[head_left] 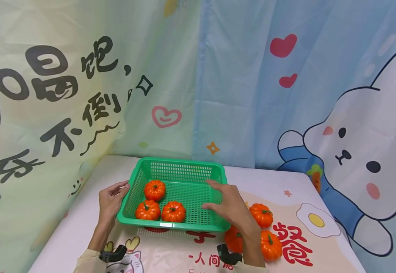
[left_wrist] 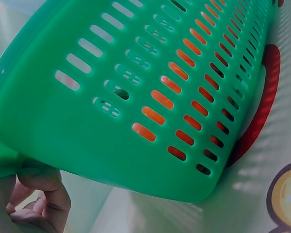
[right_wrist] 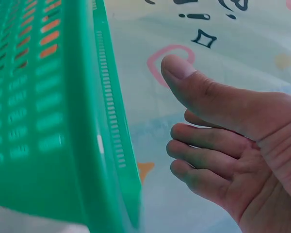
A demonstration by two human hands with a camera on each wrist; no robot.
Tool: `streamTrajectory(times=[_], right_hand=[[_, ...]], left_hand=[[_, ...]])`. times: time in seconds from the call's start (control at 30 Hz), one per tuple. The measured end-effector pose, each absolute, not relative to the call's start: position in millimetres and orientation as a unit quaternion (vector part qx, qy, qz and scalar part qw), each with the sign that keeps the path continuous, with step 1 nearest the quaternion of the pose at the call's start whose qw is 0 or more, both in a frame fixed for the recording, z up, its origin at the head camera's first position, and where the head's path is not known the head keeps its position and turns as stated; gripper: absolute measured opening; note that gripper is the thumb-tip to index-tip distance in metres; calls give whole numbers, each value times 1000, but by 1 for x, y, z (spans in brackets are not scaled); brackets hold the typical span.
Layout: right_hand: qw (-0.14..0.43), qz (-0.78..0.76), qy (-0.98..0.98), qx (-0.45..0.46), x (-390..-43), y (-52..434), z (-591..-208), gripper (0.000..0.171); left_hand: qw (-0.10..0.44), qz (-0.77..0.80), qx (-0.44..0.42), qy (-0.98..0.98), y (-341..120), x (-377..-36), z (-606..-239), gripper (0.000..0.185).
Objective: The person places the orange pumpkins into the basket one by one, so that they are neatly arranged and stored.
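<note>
Green basket is set on the bench, toward its far left part, three orange pumpkins inside. Basket's left rim is gripped by left hand, fingers curled under the edge. Right hand is held just beside the basket's right wall, fingers relaxed, loosely spread, nothing held. Three more pumpkins are lying right of the basket, toward the bench's near edge.

Backdrop cloth reads "喝饱,", "不倒"; table mat "人间", "餐"
</note>
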State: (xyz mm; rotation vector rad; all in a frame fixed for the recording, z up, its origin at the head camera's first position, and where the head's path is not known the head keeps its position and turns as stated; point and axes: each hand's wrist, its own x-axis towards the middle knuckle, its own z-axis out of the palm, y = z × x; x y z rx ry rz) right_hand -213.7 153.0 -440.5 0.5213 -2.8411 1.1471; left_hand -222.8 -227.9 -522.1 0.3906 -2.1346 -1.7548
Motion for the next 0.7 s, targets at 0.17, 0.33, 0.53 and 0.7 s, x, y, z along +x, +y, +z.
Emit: streamTrajectory(times=[0.17, 0.33, 0.53, 0.7], right_hand=[[21, 366, -919, 145, -210, 165, -440, 79], [34, 360, -922, 137, -210, 177, -442, 81], [49, 350, -926, 132, -211, 192, -448, 82], [58, 340, -931, 117, -209, 204, -447, 81]], left_hand=[[172, -613, 141, -758, -228, -223, -522, 35], [177, -614, 138, -757, -228, -223, -521, 33], [178, -619, 135, -753, -228, -224, -521, 33], [176, -617, 138, -754, -229, -224, -522, 34]])
